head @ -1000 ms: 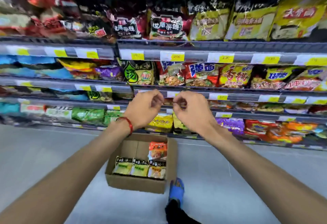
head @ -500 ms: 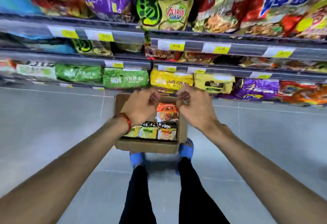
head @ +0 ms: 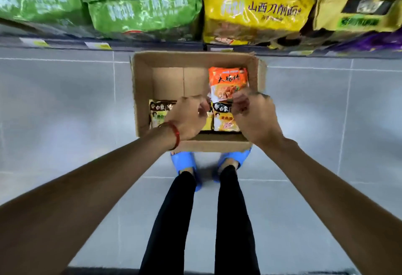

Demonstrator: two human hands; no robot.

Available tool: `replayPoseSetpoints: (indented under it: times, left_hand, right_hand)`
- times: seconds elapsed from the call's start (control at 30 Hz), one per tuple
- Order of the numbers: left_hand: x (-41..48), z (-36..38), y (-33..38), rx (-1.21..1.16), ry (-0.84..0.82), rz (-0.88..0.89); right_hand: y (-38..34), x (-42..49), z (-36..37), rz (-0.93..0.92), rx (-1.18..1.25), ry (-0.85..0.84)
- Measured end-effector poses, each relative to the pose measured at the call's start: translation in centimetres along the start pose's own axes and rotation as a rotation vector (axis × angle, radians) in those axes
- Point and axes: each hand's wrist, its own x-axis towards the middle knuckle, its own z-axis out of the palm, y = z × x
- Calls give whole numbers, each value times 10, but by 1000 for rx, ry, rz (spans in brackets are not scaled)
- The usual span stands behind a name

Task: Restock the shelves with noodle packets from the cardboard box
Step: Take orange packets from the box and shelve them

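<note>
An open cardboard box (head: 139, 92) stands on the floor below the bottom shelf (head: 152, 46). In its far right corner lies an orange noodle packet (head: 228, 81). Along the near side lie a black-and-green packet (head: 158, 113) and a yellow packet (head: 224, 122), with another between them mostly hidden by my hands. My left hand (head: 187, 120), with a red wrist band, hovers over the near middle with fingers curled and nothing in them. My right hand (head: 254, 118) is curled just above the orange packet's near edge; motion blur hides any contact.
Large green noodle packs (head: 143, 11), a yellow pack (head: 256, 9) and an olive pack (head: 356, 7) fill the bottom shelf, with a purple pack (head: 369, 44) at the right. My feet in blue slippers (head: 185, 161) stand against the box's near wall. Grey tiled floor surrounds it.
My view has tipped down from the upper shelves to the box on the floor. Both hands have come down from shelf height to just over the packets, still curled and close together.
</note>
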Motion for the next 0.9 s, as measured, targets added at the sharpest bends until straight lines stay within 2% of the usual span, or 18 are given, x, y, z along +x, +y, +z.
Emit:
replayPoseSetpoints:
  times: [0.27, 0.53, 0.73, 0.8, 0.9]
  left_hand:
    - [91, 94, -72, -62, -25, -90]
    - [211, 179, -120, -94, 11, -210]
    - [276, 216, -127, -219, 120, -421]
    - [287, 224, -130, -244, 159, -438]
    - [293, 231, -133, -357, 42, -513]
  right_hand:
    - [90, 42, 101, 55, 17, -41]
    - [161, 100, 164, 28, -9, -62]
    - [199, 136, 188, 64, -60, -54]
    - [202, 141, 193, 57, -71, -56]
    - [203, 143, 197, 100, -70, -82]
